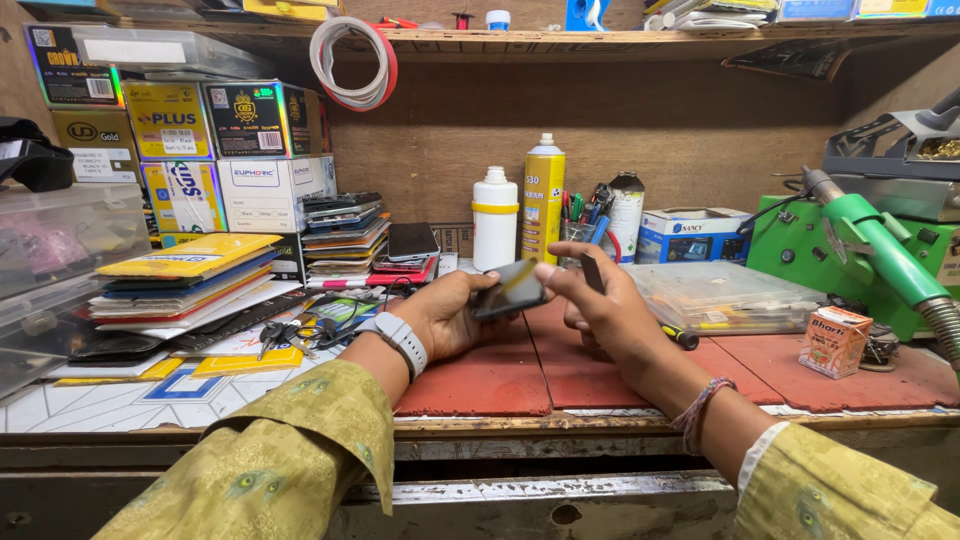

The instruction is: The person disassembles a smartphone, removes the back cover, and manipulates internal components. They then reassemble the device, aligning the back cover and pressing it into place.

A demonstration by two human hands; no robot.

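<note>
- Left hand [445, 318], palm up with a pale grey watch [398, 340] on the wrist, is curled around a small dark phone [510, 290] that we hold above the tabletop [480, 385].
- Right hand [605, 310] closes its thumb and fingertips on the phone's right end; the other fingers are loosely bent.
- Just behind the phone we see a white bottle [495, 220] and a yellow spray can [543, 198].
- Beside our right hand lies a clear plastic parts box [725, 297].

Phone [508, 290] blurred, part hidden by left hand [445, 318]; green tool [885, 255] cut off at right edge.
</note>
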